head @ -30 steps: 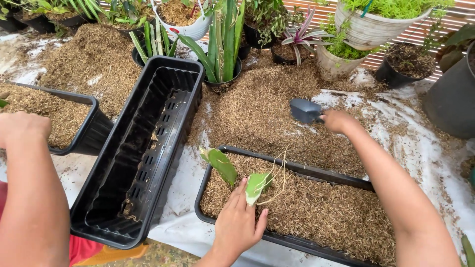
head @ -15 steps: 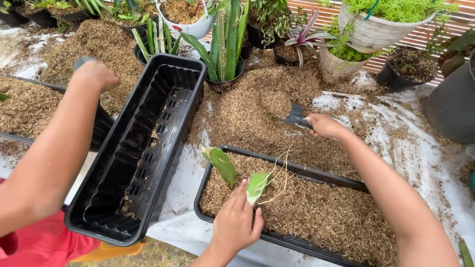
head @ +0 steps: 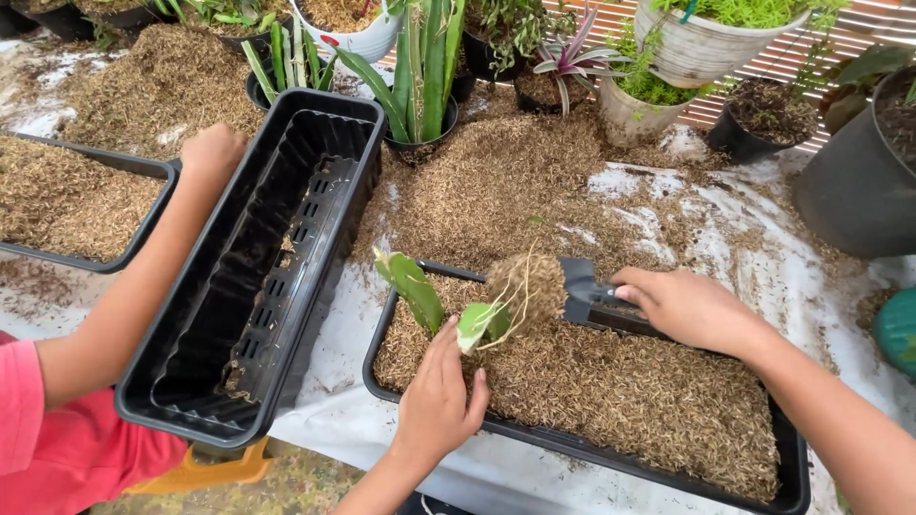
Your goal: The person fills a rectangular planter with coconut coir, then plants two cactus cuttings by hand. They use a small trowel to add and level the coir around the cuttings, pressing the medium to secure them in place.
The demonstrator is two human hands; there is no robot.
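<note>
While the scoop (head: pixel 584 291) tips a load of brown husk medium (head: pixel 530 283) over the cutting (head: pixel 448 310), the stem wants holding upright and steady so the roots stay spread and get covered evenly; judged best to pour slowly at the root zone, not onto the leaves.

Left hand (head: pixel 439 401): near centre, fingers curled loosely, tips pinching the base of the cutting where the pale leaf meets the medium. Partly closed on the stem; palm faces down over the tray fill.

Right hand (head: pixel 682 307): right of centre, closed around the dark scoop handle, blade pointing left and level with the cutting's top. Husk clump rests on the blade tip, thin roots trailing across it.

Cutting sits at the far left end of the husk-filled black tray (head: pixel 611 456), which lies near right on the white sheet (head: pixel 744 238).

Another person's arm (head: pixel 143 286), pink sleeve, reaches from near left; that hand grips the far rim of the empty black planter box (head: pixel 258 296). Potted plants (head: pixel 420 67) line the far edge.
</note>
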